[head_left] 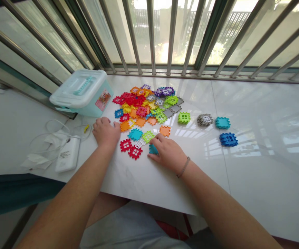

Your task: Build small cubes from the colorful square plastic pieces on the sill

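My right hand point(167, 150) pinches a teal square tile point(153, 149) with notched edges, low over the white tabletop. My left hand point(106, 133) rests loosely closed on the surface, left of the tiles; its fingertips are hidden and nothing shows in it. Between the hands lie a flat teal tile point(135, 134), a lime window tile point(148, 136), a white window piece point(139, 143) and two red window tiles point(135, 152). An orange tile point(165, 130) sits just beyond my right hand. Behind them spreads a mixed pile of coloured tiles point(136, 100).
Separate stacks stand to the right: lime point(184, 118), grey point(204, 120), teal point(222, 122) and blue point(228, 139). A lidded box point(87, 93) is at the back left. Nearer are a white power bank point(68, 154) and cables. Metal window bars point(172, 38) border the far edge.
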The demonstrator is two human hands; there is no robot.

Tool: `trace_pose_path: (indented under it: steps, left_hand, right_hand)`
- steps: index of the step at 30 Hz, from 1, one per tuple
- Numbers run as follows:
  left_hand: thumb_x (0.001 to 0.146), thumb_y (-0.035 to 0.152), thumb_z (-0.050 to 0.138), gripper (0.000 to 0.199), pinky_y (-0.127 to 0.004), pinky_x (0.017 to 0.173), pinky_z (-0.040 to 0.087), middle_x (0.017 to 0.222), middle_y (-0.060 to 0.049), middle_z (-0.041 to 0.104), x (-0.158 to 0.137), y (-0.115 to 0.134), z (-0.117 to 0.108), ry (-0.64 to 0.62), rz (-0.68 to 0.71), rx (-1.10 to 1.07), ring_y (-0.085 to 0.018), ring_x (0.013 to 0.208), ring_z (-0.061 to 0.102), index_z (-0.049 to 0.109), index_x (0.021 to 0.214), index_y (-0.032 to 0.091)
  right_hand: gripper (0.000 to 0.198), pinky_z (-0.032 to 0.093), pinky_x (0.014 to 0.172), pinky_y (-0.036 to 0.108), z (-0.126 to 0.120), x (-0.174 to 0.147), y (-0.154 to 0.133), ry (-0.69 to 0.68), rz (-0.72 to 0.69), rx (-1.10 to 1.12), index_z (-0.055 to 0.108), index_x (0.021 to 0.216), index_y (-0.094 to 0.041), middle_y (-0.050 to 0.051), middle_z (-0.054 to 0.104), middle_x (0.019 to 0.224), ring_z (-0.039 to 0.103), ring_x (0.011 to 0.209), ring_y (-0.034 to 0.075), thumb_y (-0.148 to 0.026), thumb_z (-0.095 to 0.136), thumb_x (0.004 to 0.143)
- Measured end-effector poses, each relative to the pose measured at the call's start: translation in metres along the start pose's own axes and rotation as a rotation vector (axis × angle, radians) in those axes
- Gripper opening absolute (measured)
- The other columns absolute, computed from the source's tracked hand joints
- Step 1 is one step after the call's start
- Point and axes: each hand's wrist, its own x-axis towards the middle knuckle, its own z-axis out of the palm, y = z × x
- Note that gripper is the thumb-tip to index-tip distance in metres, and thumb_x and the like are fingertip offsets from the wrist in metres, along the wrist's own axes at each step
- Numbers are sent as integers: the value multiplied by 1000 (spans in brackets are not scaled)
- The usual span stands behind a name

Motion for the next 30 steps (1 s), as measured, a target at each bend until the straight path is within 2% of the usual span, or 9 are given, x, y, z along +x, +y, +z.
trace_pose_path:
  steps: [6,11,17,20,26,30]
  left_hand:
    - [98,39,54,29,-58,107,49,136,-23,62,0,1,0,-11,-8,-6,-44,131,56,62,118,19]
    - [98,40,54,29,-56,105,50,135,-22,63,0,0,0,2,-1,13,-43,129,58,62,117,20]
    - [99,39,54,30,-58,107,48,136,-23,61,0,0,0,-14,-7,-11,-44,132,55,62,120,19]
    - [99,39,54,30,-59,108,47,136,-24,61,0,0,0,-14,-8,-22,-44,132,55,62,119,19]
    - [99,40,54,30,-55,106,48,135,-23,63,0,0,0,-8,-3,11,-43,130,57,63,118,19]
    - [99,40,54,30,-54,107,48,135,-23,63,0,0,-1,-9,0,19,-42,130,57,62,119,19]
  right_hand:
    - [53,56,93,38,-2,-1,-5,21,67,-52,62,135,-19,16,62,136,68,110,28,-53,80,98]
    - [45,56,89,38,-5,-1,-6,-2,92,-87,64,129,-19,14,65,125,68,106,28,-52,76,101]
    - [46,56,88,38,-5,-1,-6,16,131,-73,62,131,-20,16,62,132,68,109,28,-53,76,101]
    - [51,56,86,38,-5,-2,-7,20,179,-90,60,132,-20,15,63,129,69,106,28,-57,76,100]
    - [48,55,82,36,-6,-2,-7,4,193,-90,60,130,-21,14,65,125,69,103,28,-57,74,101]
    - [49,55,80,37,-7,-2,-8,16,208,-94,60,132,-22,15,63,129,69,103,27,-57,74,102]
